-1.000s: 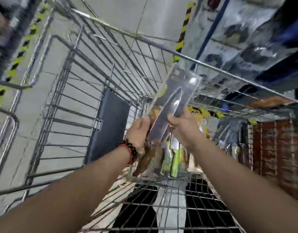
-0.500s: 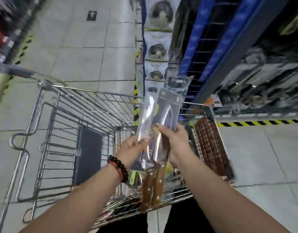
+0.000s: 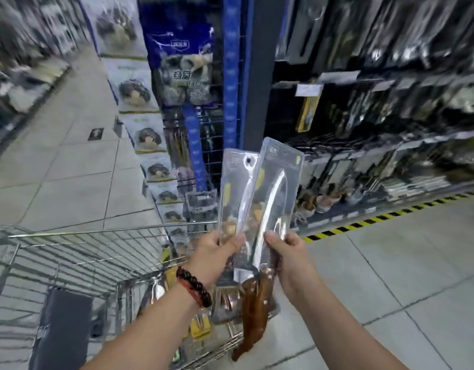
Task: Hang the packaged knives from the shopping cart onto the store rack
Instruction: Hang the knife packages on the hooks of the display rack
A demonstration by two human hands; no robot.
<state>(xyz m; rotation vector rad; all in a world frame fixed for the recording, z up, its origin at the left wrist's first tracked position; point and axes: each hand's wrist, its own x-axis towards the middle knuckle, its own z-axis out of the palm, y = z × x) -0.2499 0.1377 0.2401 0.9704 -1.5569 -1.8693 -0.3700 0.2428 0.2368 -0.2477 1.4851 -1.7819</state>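
Observation:
Two clear blister packs, each with a steel knife and a brown wooden handle, are held up fanned apart in front of me. My left hand (image 3: 217, 252) grips the left packaged knife (image 3: 235, 193) by its lower edge. My right hand (image 3: 286, 252) grips the right packaged knife (image 3: 277, 193), which overlaps the left one. Both handles hang below my hands. The wire shopping cart (image 3: 102, 252) is at lower left, with more packaged goods in its front end. The store rack (image 3: 377, 110) with hanging dark packs fills the upper right, beyond the packs.
A blue upright post (image 3: 231, 76) and a wire grid stand just left of the rack. Black-and-yellow floor tape (image 3: 377, 218) runs along the rack's base. Grey tiled aisle floor spreads to the left and lower right. The cart's dark child-seat flap (image 3: 62, 324) is near me.
My view has swung up and right from the cart to the rack. Both hands lifted the packs higher and spread them apart into a fan.

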